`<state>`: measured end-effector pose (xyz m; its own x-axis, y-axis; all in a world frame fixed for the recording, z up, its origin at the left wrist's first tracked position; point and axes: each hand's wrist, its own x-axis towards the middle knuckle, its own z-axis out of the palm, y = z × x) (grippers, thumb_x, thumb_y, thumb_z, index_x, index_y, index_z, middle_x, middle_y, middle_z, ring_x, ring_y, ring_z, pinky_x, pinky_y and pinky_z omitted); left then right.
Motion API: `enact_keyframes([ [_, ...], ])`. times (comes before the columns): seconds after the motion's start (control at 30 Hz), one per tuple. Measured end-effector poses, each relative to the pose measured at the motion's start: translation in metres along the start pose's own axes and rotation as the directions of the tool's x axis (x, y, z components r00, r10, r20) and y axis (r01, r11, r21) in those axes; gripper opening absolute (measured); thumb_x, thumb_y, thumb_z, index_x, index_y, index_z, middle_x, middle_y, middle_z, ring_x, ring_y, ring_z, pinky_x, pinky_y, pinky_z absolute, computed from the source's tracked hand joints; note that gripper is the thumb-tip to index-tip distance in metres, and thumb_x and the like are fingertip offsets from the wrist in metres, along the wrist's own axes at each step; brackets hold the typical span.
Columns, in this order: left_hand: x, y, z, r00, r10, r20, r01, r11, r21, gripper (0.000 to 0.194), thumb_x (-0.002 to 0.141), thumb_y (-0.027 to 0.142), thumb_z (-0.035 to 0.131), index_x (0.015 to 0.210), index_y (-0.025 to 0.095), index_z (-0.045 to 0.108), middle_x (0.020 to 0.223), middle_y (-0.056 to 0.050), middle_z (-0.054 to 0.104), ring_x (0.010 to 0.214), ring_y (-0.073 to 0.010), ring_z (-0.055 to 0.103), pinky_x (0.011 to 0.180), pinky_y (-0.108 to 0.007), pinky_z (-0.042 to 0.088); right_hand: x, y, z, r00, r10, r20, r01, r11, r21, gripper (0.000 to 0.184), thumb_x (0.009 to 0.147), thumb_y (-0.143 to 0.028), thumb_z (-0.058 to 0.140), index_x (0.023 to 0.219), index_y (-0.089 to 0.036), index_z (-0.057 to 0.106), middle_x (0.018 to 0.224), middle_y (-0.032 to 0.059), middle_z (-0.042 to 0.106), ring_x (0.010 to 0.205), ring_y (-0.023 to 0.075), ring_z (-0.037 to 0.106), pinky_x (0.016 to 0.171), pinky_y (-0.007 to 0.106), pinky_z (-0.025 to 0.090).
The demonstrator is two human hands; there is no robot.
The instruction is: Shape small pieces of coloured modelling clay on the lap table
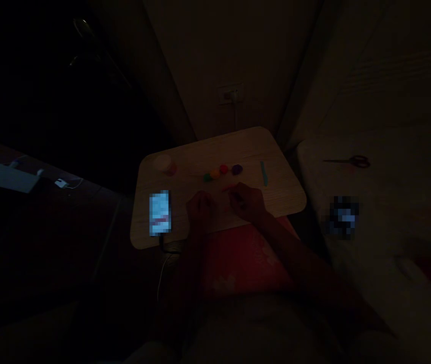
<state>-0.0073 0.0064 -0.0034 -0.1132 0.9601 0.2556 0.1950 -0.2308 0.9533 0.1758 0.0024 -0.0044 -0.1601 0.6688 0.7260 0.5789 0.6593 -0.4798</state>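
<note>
The scene is very dark. Over the near part of a small wooden table (196,151), my left hand (199,205) has its fingers curled in; whatever they hold, if anything, is hidden. My right hand (249,201), to the right of it, is closed in a pinch, and a faint reddish bit shows at its fingertips, too dim to name. Just beyond both hands lies a row of small coloured lumps, like modelling clay: a green lump (207,177), an orange lump (215,174), a red lump (223,169) and a purple lump (237,169).
A teal strip (264,173) lies at the table's right. To the left are a pale tub (162,163) and a lit phone (160,213) with a cable. Scissors (359,161) and a blurred-out object (343,217) rest on a pale surface at right. A wall socket (230,94) sits behind.
</note>
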Motion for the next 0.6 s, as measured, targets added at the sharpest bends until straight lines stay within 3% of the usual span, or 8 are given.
enact_keyframes([
  [0.17, 0.0018, 0.0026, 0.0023, 0.999, -0.013, -0.05, 0.012, 1.0, -0.012, 0.017, 0.086, 0.033, 0.069, 0.087, 0.017, 0.073, 0.073, -0.002, 0.072, 0.064, -0.0127, 0.064, 0.06, -0.022, 0.051, -0.0012, 0.0012, 0.0013, 0.999, 0.029, 0.015, -0.029, 0.999, -0.021, 0.01, 0.091, -0.02, 0.053, 0.094, -0.02, 0.062, 0.082, 0.0028, 0.069, 0.064, 0.0118, 0.061, 0.059, 0.025, 0.042],
  [0.3, 0.0019, 0.0029, 0.0054, 0.999, -0.01, -0.046, 0.006, 0.996, -0.088, 0.021, 0.087, 0.037, 0.069, 0.09, 0.017, 0.072, 0.093, -0.008, 0.077, 0.075, -0.0151, 0.071, 0.065, -0.024, 0.055, -0.0018, 0.0019, 0.0013, 0.999, 0.032, 0.02, -0.032, 0.999, -0.022, 0.009, 0.091, -0.021, 0.053, 0.093, -0.02, 0.062, 0.08, 0.0028, 0.068, 0.064, 0.0125, 0.061, 0.06, 0.025, 0.043],
  [0.47, 0.0003, 0.005, 0.0063, 0.998, -0.004, -0.055, -0.002, 0.995, -0.103, 0.033, 0.088, 0.045, 0.069, 0.101, 0.016, 0.074, 0.093, -0.009, 0.078, 0.074, -0.0171, 0.073, 0.064, -0.026, 0.057, -0.001, 0.001, 0.0001, 0.999, 0.033, 0.02, -0.033, 0.999, -0.001, 0.009, 0.09, -0.02, 0.054, 0.094, -0.02, 0.062, 0.08, 0.0028, 0.067, 0.064, 0.0126, 0.061, 0.06, 0.025, 0.043],
  [0.6, 0.0001, 0.004, 0.0052, 0.999, 0.005, -0.054, -0.009, 0.998, -0.061, 0.032, 0.088, 0.043, 0.069, 0.102, 0.015, 0.077, 0.092, -0.01, 0.079, 0.077, -0.0183, 0.073, 0.068, -0.028, 0.059, -0.0009, 0.0009, 0.0007, 0.999, 0.042, 0.027, -0.042, 0.999, -0.01, 0.01, 0.09, -0.02, 0.053, 0.095, -0.02, 0.062, 0.081, 0.0028, 0.068, 0.063, 0.0124, 0.06, 0.059, 0.025, 0.042],
])
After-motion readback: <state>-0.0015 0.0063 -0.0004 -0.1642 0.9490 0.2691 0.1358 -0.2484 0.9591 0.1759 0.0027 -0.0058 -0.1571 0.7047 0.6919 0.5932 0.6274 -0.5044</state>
